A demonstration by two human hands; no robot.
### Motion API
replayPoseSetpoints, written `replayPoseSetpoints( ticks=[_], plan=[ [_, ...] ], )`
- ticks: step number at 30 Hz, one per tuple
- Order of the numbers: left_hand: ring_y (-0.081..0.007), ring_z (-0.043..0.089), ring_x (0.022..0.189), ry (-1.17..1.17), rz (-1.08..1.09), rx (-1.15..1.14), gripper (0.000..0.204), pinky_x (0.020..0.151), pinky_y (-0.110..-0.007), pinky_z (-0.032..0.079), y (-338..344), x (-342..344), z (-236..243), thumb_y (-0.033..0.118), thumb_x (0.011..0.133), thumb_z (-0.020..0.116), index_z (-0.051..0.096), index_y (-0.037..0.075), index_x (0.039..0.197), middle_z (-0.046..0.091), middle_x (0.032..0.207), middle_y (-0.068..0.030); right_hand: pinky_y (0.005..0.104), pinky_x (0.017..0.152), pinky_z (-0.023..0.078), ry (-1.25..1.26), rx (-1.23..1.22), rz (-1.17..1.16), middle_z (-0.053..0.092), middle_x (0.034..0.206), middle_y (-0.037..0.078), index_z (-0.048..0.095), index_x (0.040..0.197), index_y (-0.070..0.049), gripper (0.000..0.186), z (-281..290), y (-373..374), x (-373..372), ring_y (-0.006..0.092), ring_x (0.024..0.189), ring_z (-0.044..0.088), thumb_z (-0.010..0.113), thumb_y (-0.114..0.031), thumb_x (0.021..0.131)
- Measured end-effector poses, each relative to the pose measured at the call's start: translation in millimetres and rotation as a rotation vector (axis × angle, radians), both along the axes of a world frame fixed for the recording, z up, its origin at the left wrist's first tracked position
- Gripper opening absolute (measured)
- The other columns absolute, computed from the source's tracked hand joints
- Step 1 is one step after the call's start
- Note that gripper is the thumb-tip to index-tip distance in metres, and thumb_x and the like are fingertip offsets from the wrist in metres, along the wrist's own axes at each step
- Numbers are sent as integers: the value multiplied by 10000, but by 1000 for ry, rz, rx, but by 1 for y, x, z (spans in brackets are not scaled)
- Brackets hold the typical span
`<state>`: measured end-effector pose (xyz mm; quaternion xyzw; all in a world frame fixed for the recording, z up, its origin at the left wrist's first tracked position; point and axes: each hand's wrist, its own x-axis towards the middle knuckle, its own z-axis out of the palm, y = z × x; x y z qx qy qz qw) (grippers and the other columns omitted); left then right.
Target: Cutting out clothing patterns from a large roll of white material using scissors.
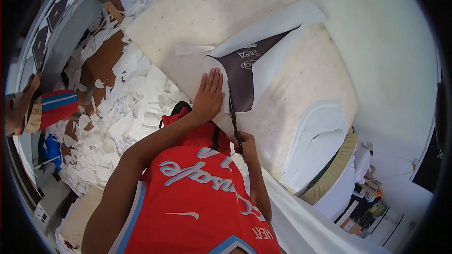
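Note:
A white sheet (281, 59) printed with a dark, lettered panel (241, 87) lies on the pale work table, its far edge curled up. My left hand (210, 96) presses flat on the sheet's left margin, with fingers stretched out beside the dark print. Near the table's front edge, my right hand (247, 147) grips dark scissors (234, 123). Their blades point away from me, along the lower left side of the dark panel. A narrow white paper strip (194, 49) lies beyond my left hand.
The pale table (183, 14) reaches toward a white wall. Stacked white sheets (316, 134) lie at its right edge. Paper scraps (136, 108) cover the floor to the left. At far left, another person's red-and-blue garment (59, 106) shows beside a grey surface with dark-printed sheets.

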<state>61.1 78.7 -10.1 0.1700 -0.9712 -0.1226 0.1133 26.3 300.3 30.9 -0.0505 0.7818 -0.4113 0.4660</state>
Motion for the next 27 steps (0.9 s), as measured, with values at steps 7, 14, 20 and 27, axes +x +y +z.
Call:
replayPoseSetpoints(
  ticks=[7,14,20,27],
  plan=[
    [-358,214,1472,11,14,70,631,1212,-486,127,-1,3,0,264,964,465,309,-108,1450,257,1554,-262,245,429,345,-57,-27,98,499,527,-17,590,669,-59,378,11,-20,-52,73,434,461,805,-332,820],
    [-348,211,1474,16,19,47,639,1212,-471,129,-1,4,2,270,953,489,320,-93,1451,269,1557,-240,248,432,347,-20,-19,243,497,538,-15,608,670,-43,384,21,-35,-92,76,433,451,817,-335,806],
    [-354,236,1467,30,34,39,636,1207,-474,150,3,5,1,267,935,504,355,-101,1432,289,1547,-251,256,435,340,14,-4,391,488,530,-16,600,665,-51,373,40,-44,-123,75,433,447,800,-322,824],
    [-335,273,1452,70,62,159,643,1202,-449,193,1,3,4,246,897,567,383,-75,1422,330,1530,-226,260,445,346,-50,163,609,488,539,-13,555,650,-55,365,109,-18,-151,82,457,451,775,-272,845]
  ],
)
